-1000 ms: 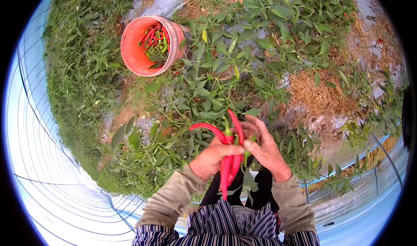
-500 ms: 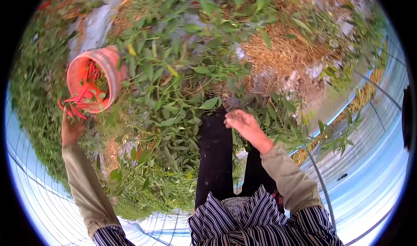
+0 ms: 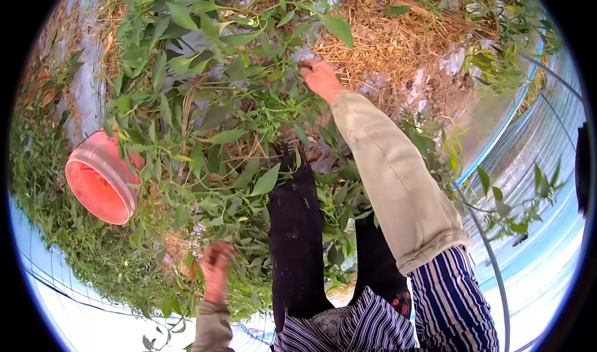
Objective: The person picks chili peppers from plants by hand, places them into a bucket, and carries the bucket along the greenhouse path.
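Observation:
The red bucket (image 3: pixel 99 184) lies tilted among the plants at the left, its mouth turned towards me; a little red shows inside, but single peppers are hard to make out. Below and right of it is my left hand (image 3: pixel 216 270), blurred over the foliage, fingers curled, their grip unclear. My right hand (image 3: pixel 319 77) reaches out to the leaves of a pepper plant (image 3: pixel 267 106) near the upper middle. Its fingertips are bent down by the stems, and what they touch or hold is too small to tell.
Dry straw (image 3: pixel 385 35) covers the ground at the upper right. A grey pole (image 3: pixel 494 265) and a blue-edged plastic sheet (image 3: pixel 547 165) stand at the right. My legs in dark trousers (image 3: pixel 298 234) are at the lower middle, with leafy plants around them.
My left hand has let go of the red peppers at the bucket and come back right. My right hand has moved forward to the plant. The view has shifted.

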Tool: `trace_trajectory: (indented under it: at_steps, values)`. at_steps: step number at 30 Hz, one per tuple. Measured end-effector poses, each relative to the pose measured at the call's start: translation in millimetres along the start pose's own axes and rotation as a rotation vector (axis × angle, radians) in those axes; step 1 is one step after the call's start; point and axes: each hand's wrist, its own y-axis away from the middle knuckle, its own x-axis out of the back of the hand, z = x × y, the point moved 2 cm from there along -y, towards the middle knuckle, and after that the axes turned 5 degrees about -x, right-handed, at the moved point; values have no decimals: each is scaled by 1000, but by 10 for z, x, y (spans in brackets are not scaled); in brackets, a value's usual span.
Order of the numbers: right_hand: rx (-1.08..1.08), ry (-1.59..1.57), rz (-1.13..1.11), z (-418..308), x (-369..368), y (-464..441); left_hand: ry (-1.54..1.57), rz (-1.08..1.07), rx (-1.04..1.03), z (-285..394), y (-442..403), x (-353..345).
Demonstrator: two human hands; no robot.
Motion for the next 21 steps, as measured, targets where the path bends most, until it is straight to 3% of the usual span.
trace_trajectory:
  at_steps: [2,3,8,10,13,14,16,21]
  values:
    - [-3,12,18,145,-334,-255,52,-83,86,-374,60,-41]
    - [-48,53,-111,191,-476,-427,58,-96,145,-458,100,-77]
    - [-60,-27,-135,104,-656,-567,45,-53,274,-664,83,-98]
    - [176,-69,-54,170,-589,-476,30,-51,284,-612,64,-92]
    - [178,-39,65,262,-486,-327,23,-145,181,-322,-52,-188]
    - [205,115,113,127,-325,-197,22,-128,162,-198,-101,-217]
    - [101,229,73,-96,-134,-10,119,-170,10,71,-163,-294]
    - [155,72,41,-42,-12,155,-24,-179,-497,1198,-475,-533]
